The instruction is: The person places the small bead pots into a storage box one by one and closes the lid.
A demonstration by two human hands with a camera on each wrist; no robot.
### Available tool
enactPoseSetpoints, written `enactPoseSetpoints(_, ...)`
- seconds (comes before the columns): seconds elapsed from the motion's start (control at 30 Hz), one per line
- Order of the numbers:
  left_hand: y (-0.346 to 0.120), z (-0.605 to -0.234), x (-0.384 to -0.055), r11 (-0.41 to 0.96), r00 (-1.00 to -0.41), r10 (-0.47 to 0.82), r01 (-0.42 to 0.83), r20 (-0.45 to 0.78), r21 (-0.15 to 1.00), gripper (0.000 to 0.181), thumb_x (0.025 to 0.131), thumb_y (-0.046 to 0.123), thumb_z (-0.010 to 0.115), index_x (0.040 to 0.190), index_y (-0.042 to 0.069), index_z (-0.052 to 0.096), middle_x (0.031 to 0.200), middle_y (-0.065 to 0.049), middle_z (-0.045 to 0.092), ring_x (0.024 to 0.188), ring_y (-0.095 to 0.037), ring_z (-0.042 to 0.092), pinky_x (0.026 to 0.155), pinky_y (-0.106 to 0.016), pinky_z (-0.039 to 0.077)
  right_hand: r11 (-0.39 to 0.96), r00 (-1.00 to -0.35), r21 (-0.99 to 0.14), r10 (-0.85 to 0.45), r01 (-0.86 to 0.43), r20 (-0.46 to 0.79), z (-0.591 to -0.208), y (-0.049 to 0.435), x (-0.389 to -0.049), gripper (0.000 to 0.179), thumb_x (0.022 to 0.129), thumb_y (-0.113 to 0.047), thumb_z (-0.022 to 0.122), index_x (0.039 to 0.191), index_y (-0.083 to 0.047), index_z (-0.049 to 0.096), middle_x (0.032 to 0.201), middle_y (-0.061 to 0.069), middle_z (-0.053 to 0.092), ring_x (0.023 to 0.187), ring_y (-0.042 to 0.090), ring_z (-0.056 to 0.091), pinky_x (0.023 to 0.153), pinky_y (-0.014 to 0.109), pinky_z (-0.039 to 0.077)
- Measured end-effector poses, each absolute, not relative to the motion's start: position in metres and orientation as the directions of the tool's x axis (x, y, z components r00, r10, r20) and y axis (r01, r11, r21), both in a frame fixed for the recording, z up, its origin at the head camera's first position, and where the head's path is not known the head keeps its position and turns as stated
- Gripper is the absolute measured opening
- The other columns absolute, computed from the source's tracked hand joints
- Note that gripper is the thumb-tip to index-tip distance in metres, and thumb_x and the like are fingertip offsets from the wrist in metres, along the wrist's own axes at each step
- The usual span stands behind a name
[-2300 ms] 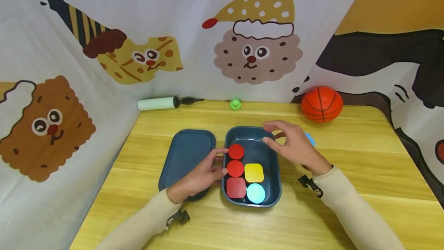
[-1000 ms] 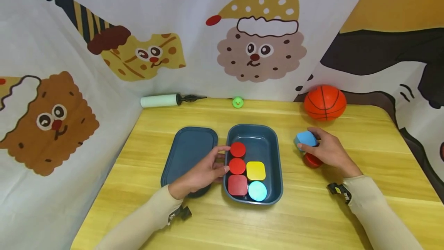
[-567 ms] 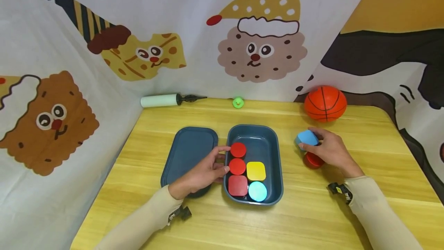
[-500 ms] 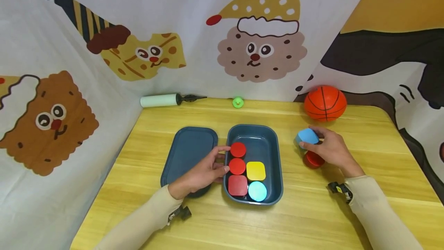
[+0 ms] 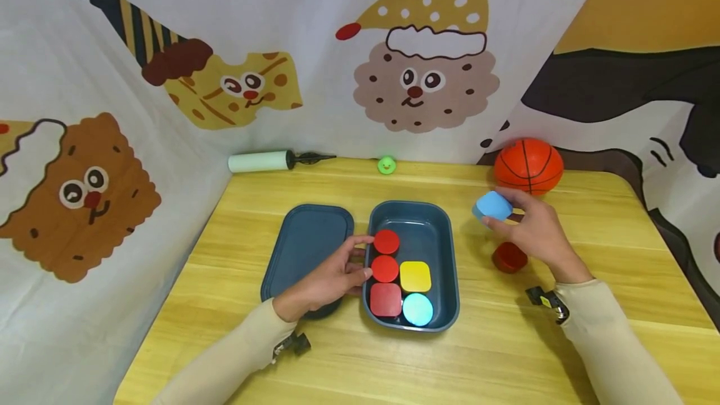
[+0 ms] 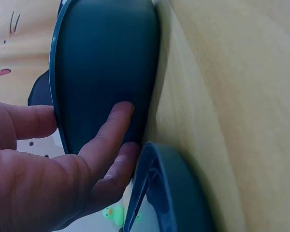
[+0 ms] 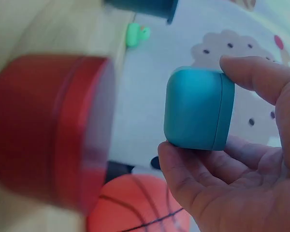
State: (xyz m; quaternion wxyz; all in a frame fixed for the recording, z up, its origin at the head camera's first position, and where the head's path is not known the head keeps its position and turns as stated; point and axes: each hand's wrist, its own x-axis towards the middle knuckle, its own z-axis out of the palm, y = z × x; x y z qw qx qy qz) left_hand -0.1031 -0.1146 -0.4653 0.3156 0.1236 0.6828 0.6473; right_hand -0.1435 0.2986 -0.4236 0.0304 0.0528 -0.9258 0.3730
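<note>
My right hand (image 5: 537,230) pinches a small blue lidded box (image 7: 195,108) between thumb and fingers, raised above the table right of the dark blue bin (image 5: 454,267). Below that hand stands a round red lidded box (image 5: 509,258), large and blurred in the right wrist view. My left hand (image 5: 332,280) touches the bin's left side, fingers fairly straight along the outer wall and a fingertip at the rim. Inside the bin sit round red boxes (image 5: 385,242), a square dark red one (image 5: 385,300), a square yellow one (image 5: 415,276) and a round light blue one (image 5: 417,309).
A matching dark blue lid (image 5: 306,242) lies left of the bin, partly under my left hand. Along the back are a pale green hand pump (image 5: 261,161), a green toy duck (image 5: 386,165) and an orange-red basketball (image 5: 529,165). A printed cloth hangs behind the table.
My right hand has moved from over the bin to the blue box on the right, gripped it and raised it, baring the round red box. My left hand stays at the bin.
</note>
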Motion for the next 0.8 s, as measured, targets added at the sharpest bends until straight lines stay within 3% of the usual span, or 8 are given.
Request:
enactPoseSetpoints(0.27,-0.115,-0.467,-0.102,0.139,-0.769,0.576,-0.241,-0.276,0.960,0.064,0.108,0.006,0.057,0.163,0.024,0.029,0.154,-0.023,0.041,0.116,-0.024,0.066,0.088,-0.043,0.063,0.674,-0.965,-0.691,-0.159,-0.261,0.209,-0.420,0.267,-0.142,0.066,0.089,-0.015,0.086,0.147,-0.001,0.057,0.140,0.023,0.059,0.118,0.045,0.062,0.096,0.065,0.055)
enactPoseSetpoints(0.5,-0.114,-0.465,-0.104,0.142,-0.769,0.579,-0.234,-0.272,0.962,0.064,0.108,0.007,0.057,0.163,0.024,0.029,0.154,-0.023,0.042,0.118,-0.025,0.066,0.087,-0.041,0.063,0.652,-0.947,-0.687,-0.215,-0.321,0.238,-0.423,0.240,-0.144,0.061,0.088,-0.012,0.085,0.143,-0.004,0.062,0.137,0.018,0.061,0.118,0.040,0.061,0.096,0.067,0.056)
enactPoseSetpoints(0.67,-0.114,-0.465,-0.104,0.135,-0.768,0.581,-0.235,-0.269,0.962,0.064,0.108,0.007,0.057,0.163,0.024,0.029,0.154,-0.023,0.041,0.116,-0.024,0.066,0.087,-0.041,0.063,0.636,-0.937,-0.688,-0.256,-0.349,0.238,-0.427,0.220,-0.145,0.059,0.086,-0.012,0.085,0.141,-0.003,0.064,0.137,0.017,0.063,0.117,0.037,0.062,0.096,0.063,0.058)
enactPoseSetpoints(0.8,-0.115,-0.466,-0.105,0.135,-0.768,0.582,-0.234,-0.268,0.963,0.064,0.108,0.007,0.057,0.163,0.025,0.029,0.154,-0.023,0.041,0.115,-0.024,0.066,0.088,-0.042,0.063,0.655,-0.923,-0.653,-0.310,-0.380,0.226,-0.432,0.206,-0.145,0.058,0.085,-0.016,0.086,0.138,-0.004,0.066,0.135,0.014,0.066,0.110,0.032,0.065,0.090,0.054,0.062)
